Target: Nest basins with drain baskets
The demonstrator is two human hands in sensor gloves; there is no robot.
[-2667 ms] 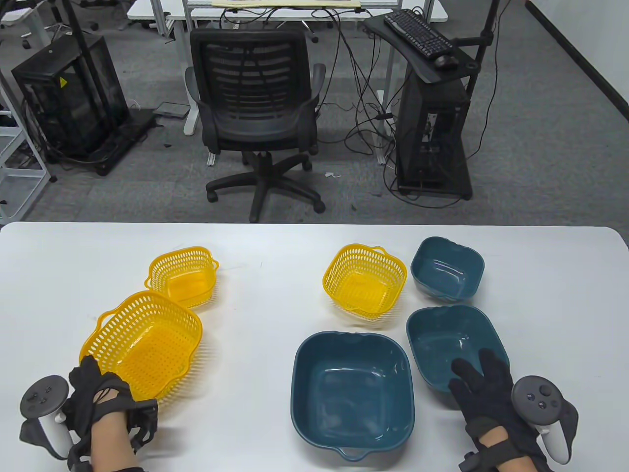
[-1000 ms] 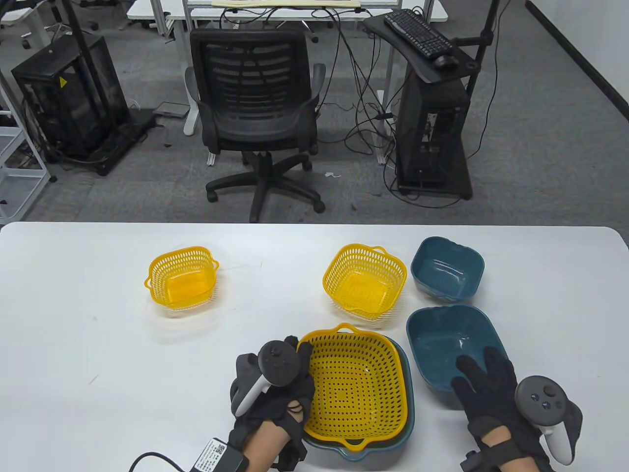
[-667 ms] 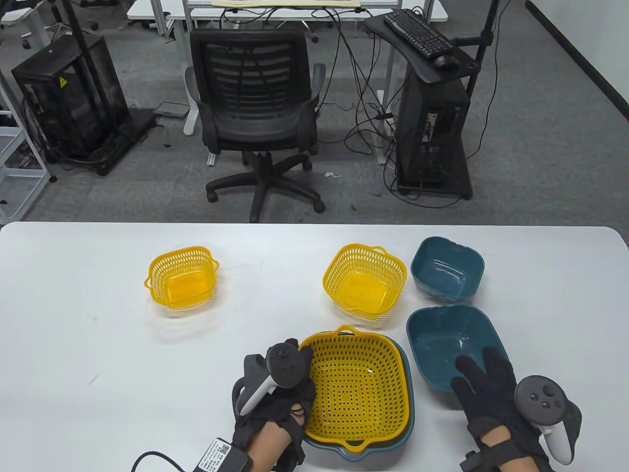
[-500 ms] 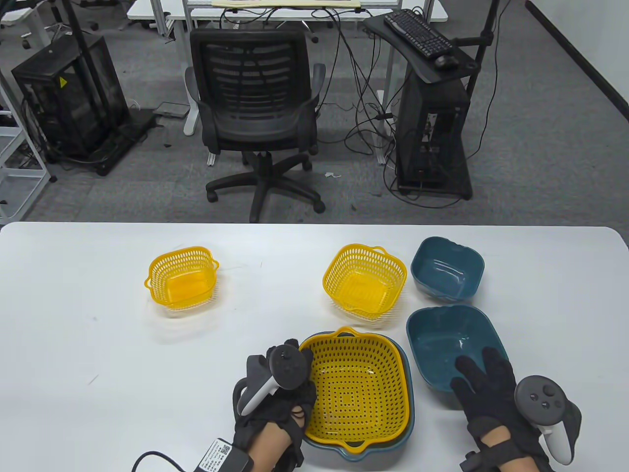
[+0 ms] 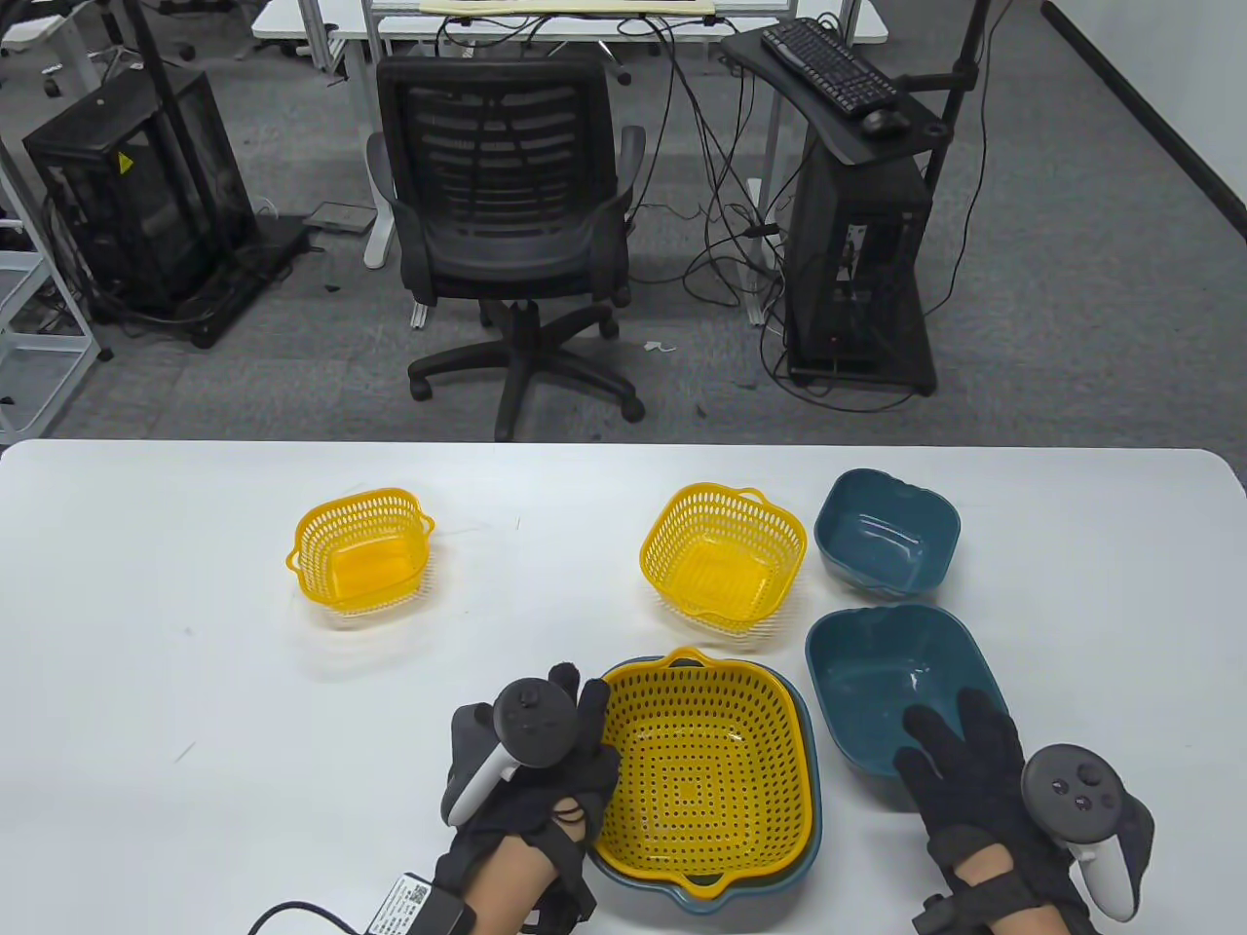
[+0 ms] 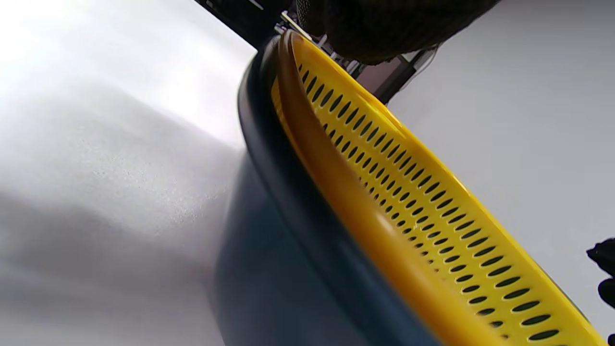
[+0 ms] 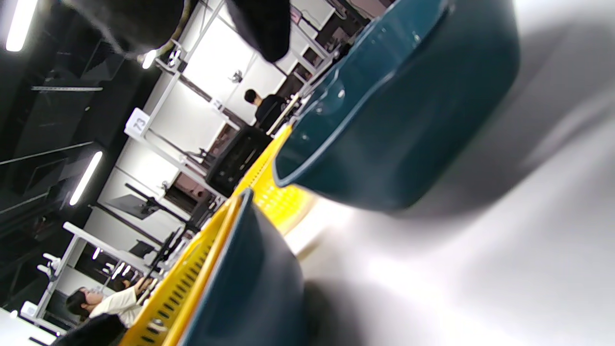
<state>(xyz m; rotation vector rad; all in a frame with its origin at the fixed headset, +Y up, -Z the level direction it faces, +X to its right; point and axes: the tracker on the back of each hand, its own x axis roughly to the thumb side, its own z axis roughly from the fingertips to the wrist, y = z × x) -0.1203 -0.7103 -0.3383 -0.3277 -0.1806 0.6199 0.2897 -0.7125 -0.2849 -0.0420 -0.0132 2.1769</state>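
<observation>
The large yellow drain basket (image 5: 701, 779) sits nested in the large blue basin (image 5: 703, 892) near the table's front. My left hand (image 5: 570, 711) is at the basket's left rim with its fingers stretched out, not gripping. In the left wrist view a gloved fingertip (image 6: 384, 29) hangs just over the basket (image 6: 432, 216) and basin (image 6: 288, 250). My right hand (image 5: 960, 750) lies flat, fingers spread over the near rim of the medium blue basin (image 5: 877, 672), which also shows in the right wrist view (image 7: 399, 120). The medium yellow basket (image 5: 723, 555), small blue basin (image 5: 887, 531) and small yellow basket (image 5: 362, 550) stand apart.
The white table (image 5: 146, 682) has its far edge beyond the small basin and baskets. A black office chair (image 5: 507, 224) stands behind it. A cable with a labelled box (image 5: 409, 901) trails from my left wrist at the front edge.
My left hand carried the large yellow basket from the left into the large blue basin, let go of its rim and drew slightly left. My right hand has not moved.
</observation>
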